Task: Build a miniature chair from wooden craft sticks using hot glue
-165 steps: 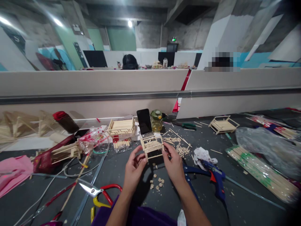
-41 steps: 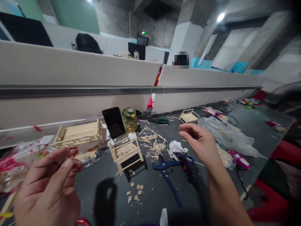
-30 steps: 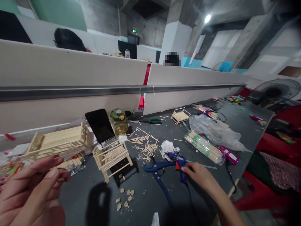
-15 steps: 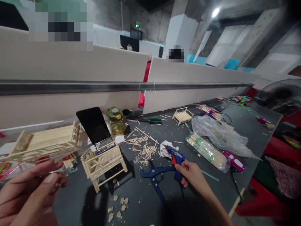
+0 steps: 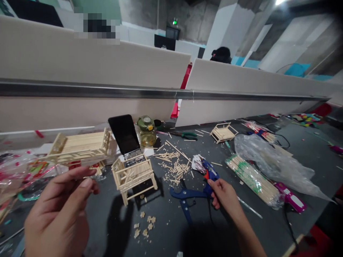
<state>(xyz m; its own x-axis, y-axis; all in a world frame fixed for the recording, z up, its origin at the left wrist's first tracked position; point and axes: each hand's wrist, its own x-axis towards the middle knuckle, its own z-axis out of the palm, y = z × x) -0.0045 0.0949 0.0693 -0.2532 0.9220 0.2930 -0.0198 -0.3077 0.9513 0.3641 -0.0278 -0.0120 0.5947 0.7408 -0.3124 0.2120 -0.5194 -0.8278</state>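
My right hand (image 5: 224,194) is closed round the handle of a blue glue gun (image 5: 209,170), which lies low over the dark table by a crumpled white paper. My left hand (image 5: 60,214) is raised at the lower left, thumb and fingertips pinched together; what is between them I cannot make out. Between the hands stands a small chair model (image 5: 134,176) made of wooden sticks. Several tiny wooden flower pieces (image 5: 144,226) lie in front of it.
A black phone (image 5: 124,134) leans behind the chair beside a glass jar (image 5: 147,130). A larger stick model (image 5: 80,146) sits left. Blue cutters (image 5: 187,196), loose sticks (image 5: 174,164), a stick pack (image 5: 252,176), a plastic bag (image 5: 273,160) and another small model (image 5: 223,132) crowd the table.
My right hand reached out to the right, came down on the glue gun and closed on it. My left hand left the chair model and stays raised, pinched.
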